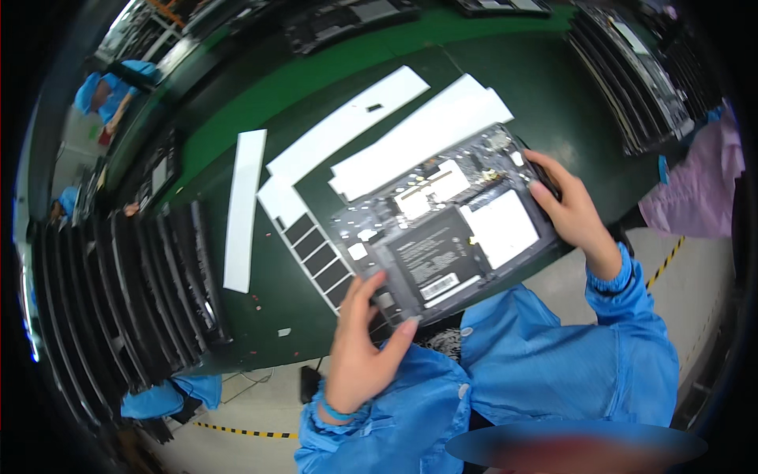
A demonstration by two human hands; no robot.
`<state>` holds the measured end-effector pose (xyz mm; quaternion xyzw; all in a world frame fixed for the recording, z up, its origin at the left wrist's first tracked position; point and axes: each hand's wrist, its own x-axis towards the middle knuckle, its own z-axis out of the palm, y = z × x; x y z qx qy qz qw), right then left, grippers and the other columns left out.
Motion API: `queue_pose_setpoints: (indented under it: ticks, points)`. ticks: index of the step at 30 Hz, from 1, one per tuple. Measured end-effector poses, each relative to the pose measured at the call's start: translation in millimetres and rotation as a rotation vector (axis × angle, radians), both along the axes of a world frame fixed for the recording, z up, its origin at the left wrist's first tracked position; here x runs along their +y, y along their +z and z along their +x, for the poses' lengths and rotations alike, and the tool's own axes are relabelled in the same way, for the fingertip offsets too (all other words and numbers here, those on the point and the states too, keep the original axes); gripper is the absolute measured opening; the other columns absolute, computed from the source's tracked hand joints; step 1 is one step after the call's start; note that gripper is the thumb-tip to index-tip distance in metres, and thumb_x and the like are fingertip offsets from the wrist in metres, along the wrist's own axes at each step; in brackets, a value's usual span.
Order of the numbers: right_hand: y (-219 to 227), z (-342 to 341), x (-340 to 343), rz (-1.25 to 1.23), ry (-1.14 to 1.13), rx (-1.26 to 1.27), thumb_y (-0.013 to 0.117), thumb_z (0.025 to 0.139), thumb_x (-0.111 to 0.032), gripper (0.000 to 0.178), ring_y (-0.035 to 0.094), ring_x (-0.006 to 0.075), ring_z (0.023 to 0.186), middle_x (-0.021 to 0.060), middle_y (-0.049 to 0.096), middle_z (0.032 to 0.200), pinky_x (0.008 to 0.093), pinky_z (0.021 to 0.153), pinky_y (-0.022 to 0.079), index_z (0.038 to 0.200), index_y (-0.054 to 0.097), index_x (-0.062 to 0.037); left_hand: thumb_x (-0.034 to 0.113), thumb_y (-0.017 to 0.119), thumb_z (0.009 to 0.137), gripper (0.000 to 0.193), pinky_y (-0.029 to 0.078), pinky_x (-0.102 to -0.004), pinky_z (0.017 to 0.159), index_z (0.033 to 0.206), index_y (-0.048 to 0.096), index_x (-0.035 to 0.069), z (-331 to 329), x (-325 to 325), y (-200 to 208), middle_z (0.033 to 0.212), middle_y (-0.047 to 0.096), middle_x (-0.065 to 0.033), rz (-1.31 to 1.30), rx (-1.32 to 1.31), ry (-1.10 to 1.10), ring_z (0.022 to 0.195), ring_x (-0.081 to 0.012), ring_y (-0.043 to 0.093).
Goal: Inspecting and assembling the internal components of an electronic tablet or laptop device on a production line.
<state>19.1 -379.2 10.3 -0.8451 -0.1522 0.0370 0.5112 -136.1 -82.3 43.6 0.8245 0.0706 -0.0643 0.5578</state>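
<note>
A: You have an open dark-grey laptop base with bare circuitry in front of you, at your edge of the flat dark-green table; I can't tell whether it rests there or is lifted

B: Your left hand grips its near left corner, thumb and fingers spread apart, while your right hand pinches its right end between thumb and fingers

A: Inside it you have a black rectangular battery with a white label, and to the right of that a bright white square panel

B: Just left of the laptop base you have a white sheet with black rectangles, then a narrow white strip; beyond the base, a wide white strip

A: Well left of the base stands a row of thin black panels; well to its right, beyond your right hand, a dark stack of flat units
</note>
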Motion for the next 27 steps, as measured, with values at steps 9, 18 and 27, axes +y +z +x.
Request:
queue_pose_setpoints:
  ticks: [9,18,27]
  points:
    - [48.6,24.0,38.7,0.648,-0.120,0.096,0.052,0.092,-0.002,0.049,0.056,0.0212,0.116,0.0157,0.052,0.133,0.0319,0.098,0.046,0.139,0.041,-0.0005,0.020,0.063,0.087,0.070,0.037,-0.0481,0.105,0.144,0.029,-0.004,9.1,36.4,5.3,0.154,0.014,-0.0273,-0.331,-0.606,0.046,0.138,-0.0373,0.031]
    - [41.3,224.2,295.8,0.763,-0.146,0.004,0.064,0.078,0.002,0.037,0.058,0.0166,0.085,0.0079,0.061,0.097,0.0287,0.075,0.049,0.115,0.063,-0.0015,0.038,0.062,0.088,0.061,0.028,-0.0536,0.108,0.136,0.048,0.004,-2.2,55.4,-45.9,0.148,0.036,-0.0190,0.838,-0.327,0.063,0.135,-0.0435,0.032]
    - [4.7,281.4,400.4,-0.086,0.204,-0.423,0.061,0.087,-0.035,0.044,0.061,0.0391,0.102,0.0239,0.065,0.106,0.0417,0.090,0.048,0.117,0.059,-0.0019,0.041,0.061,0.088,0.063,0.029,-0.0563,0.106,0.139,0.046,0.008,6.6,51.9,-53.8,0.148,0.036,-0.0178,0.863,-0.338,0.023,0.134,-0.0448,0.032]
